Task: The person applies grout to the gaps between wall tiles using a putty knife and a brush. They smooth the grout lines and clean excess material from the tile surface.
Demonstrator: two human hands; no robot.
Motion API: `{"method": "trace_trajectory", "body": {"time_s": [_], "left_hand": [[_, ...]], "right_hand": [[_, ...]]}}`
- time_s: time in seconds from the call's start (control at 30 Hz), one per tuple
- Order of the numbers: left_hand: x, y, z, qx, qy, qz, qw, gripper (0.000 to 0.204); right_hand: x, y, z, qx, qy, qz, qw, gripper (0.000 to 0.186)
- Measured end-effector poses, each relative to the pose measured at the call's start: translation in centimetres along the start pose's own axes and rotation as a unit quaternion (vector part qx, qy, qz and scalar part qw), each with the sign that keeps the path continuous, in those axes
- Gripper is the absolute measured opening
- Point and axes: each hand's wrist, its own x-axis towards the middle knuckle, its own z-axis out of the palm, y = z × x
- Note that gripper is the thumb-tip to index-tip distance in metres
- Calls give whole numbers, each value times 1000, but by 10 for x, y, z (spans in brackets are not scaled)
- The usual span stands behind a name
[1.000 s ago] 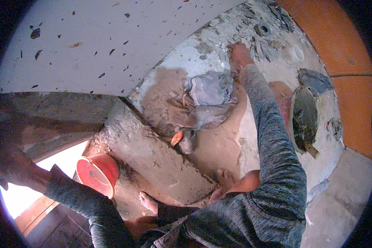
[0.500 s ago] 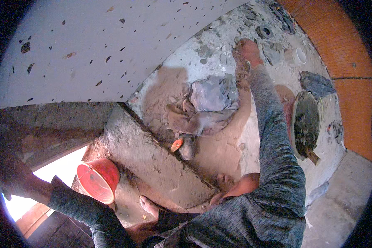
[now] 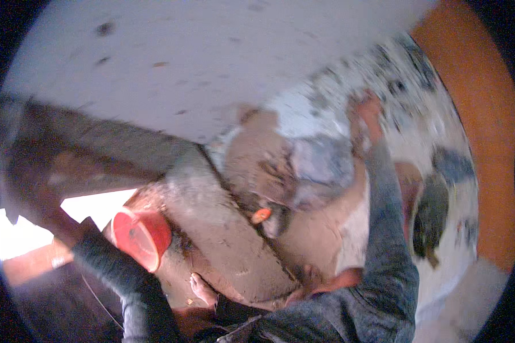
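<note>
My right hand (image 3: 368,117) reaches far out at the upper right, low over rubble-strewn ground (image 3: 332,86). Motion smears its fingers, so I cannot see whether they grip anything. Beside that wrist lies a pale bluish, crumpled plastic sheet or bag (image 3: 321,160) on brown dirt. My left hand (image 3: 37,188) is at the far left, dark and blurred against a grey ledge (image 3: 103,134); its fingers cannot be made out. Below it, nearer my left forearm, a red bucket (image 3: 161,231) stands tilted in view with its mouth showing.
A round dark-filled container (image 3: 432,217) stands right of my right arm, with dark cloth or plastic (image 3: 453,164) behind it. A small orange object (image 3: 261,215) lies beside a long concrete step (image 3: 212,228). A speckled pale slab (image 3: 212,63) spans the top; an orange wall (image 3: 469,103) bounds the right.
The whole view has shifted and blurred, with the ground and slab sitting lower and further right in the picture. My right hand remains over the rubble, and my left at the ledge.
</note>
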Motion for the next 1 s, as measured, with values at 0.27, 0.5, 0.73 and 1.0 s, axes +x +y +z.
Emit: {"method": "trace_trajectory", "body": {"time_s": [0.27, 0.5, 0.73, 1.0], "left_hand": [[-12, 40, -46, -696, 50, -355, 622, 33], [-2, 52, -42, -759, 57, -292, 580, 25], [-1, 46, -42, -778, 51, -296, 553, 20], [-15, 39, -36, -797, 38, -279, 534, 24]], "right_hand": [[20, -199, -171, 525, -272, 97, 801, 37], [6, -418, -363, 379, -186, -284, 861, 29], [-17, -575, -421, 235, 22, -641, 730, 18], [-18, -623, -431, 146, 30, -678, 720, 22]]}}
